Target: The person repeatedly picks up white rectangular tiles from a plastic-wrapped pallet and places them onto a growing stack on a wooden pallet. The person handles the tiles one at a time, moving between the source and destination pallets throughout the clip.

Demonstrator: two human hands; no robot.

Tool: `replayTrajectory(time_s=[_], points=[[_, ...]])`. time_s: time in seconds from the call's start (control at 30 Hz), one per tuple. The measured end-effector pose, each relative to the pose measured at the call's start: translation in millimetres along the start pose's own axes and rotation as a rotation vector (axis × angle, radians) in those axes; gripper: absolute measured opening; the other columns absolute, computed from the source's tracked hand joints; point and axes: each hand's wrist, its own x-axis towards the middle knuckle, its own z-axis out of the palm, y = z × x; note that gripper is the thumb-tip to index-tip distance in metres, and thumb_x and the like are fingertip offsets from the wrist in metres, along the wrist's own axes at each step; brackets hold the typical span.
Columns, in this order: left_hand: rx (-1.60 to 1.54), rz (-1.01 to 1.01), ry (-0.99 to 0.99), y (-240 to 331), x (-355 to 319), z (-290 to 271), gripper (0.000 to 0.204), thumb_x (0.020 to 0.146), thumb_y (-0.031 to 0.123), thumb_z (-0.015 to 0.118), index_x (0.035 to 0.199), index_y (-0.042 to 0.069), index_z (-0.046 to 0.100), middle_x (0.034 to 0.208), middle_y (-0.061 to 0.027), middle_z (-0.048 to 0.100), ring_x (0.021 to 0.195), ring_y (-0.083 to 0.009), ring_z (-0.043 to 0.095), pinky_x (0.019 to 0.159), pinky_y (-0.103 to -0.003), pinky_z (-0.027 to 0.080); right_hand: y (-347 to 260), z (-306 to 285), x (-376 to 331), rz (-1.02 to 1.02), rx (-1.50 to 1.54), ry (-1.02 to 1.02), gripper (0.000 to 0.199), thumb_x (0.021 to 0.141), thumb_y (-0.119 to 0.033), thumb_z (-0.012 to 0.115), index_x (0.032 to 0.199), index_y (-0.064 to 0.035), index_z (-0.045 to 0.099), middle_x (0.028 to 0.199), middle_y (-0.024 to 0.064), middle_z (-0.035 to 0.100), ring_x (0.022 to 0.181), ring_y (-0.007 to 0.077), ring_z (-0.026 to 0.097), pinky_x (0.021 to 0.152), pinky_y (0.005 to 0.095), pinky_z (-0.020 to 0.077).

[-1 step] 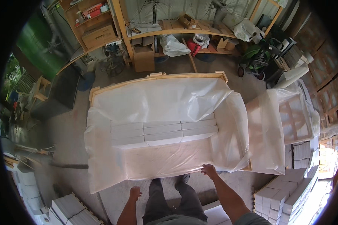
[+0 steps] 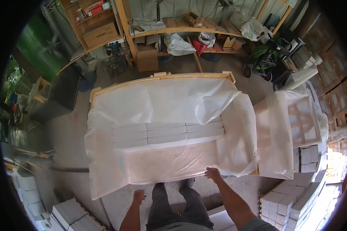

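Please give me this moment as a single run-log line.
right hand: on near edge of plastic liner | left hand: free, beside leg | wooden crate: lined | white boxes: in rows inside

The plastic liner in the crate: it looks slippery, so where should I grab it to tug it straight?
Pinch the plastic liner at its near edge, where it drapes loosely over the wooden crate rim by the right hand. Come from the near side; that hanging flap offers slack.

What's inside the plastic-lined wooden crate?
Inside the crate, over the clear plastic liner, lie rows of flat white boxes across the middle. The near floor shows only liner. The right hand grips the liner's near edge. Anything beneath the boxes is hidden.
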Motion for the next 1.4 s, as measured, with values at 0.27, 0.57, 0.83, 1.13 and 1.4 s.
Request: replayTrajectory(time_s=[0.27,0.57,0.83,1.13,1.4], points=[[-0.202,-0.031,0.054,147,151,42,0.072,0.08,0.054,0.05,0.123,-0.002,0.038,0.113,-0.0192,0.051,0.086,-0.0306,0.059,0.066,-0.042,0.048,-41,94,91,-0.011,0.103,-0.017,0.057,0.08,-0.047,0.055,0.108,0.003,0.049,0.095,0.0149,0.06,0.078,0.0231,0.062,0.064,0.0344,0.0493],[-0.662,-0.197,0.064,232,288,58,0.111,0.062,0.073,0.055,0.14,0.011,0.006,0.141,-0.0238,0.012,0.123,-0.0419,0.031,0.09,-0.058,0.035,-122,183,230,-0.002,-0.003,0.375,0.09,0.065,-0.067,0.057,0.115,0.0068,0.043,0.108,0.0157,0.049,0.096,0.0247,0.053,0.07,0.0431,0.0496],[-0.548,0.01,0.156,213,309,84,0.107,0.063,0.077,0.05,0.136,0.004,0.022,0.139,-0.0172,0.024,0.125,-0.0353,0.031,0.091,-0.057,0.033,-82,192,315,0.043,0.101,0.775,0.081,0.063,-0.06,0.064,0.102,0.0085,0.047,0.098,0.0181,0.052,0.092,0.0263,0.049,0.078,0.0346,0.0406],[-0.572,0.16,0.111,173,304,83,0.095,0.071,0.071,0.048,0.133,0.003,0.028,0.135,-0.0102,0.034,0.125,-0.0301,0.032,0.094,-0.055,0.029,-107,178,271,0.025,0.113,0.366,0.054,0.07,-0.041,0.06,0.1,0.0038,0.057,0.089,0.0101,0.056,0.075,0.0196,0.055,0.057,0.0338,0.0491],[-0.708,0.061,-0.269,187,283,53,0.064,0.083,0.048,0.051,0.127,0.004,0.036,0.129,-0.0098,0.039,0.119,-0.0266,0.038,0.096,-0.052,0.03,-102,141,272,0.101,0.239,-0.014,0.047,0.072,-0.029,0.055,0.107,0.0011,0.049,0.103,0.0146,0.051,0.091,0.0275,0.054,0.073,0.043,0.0514]])
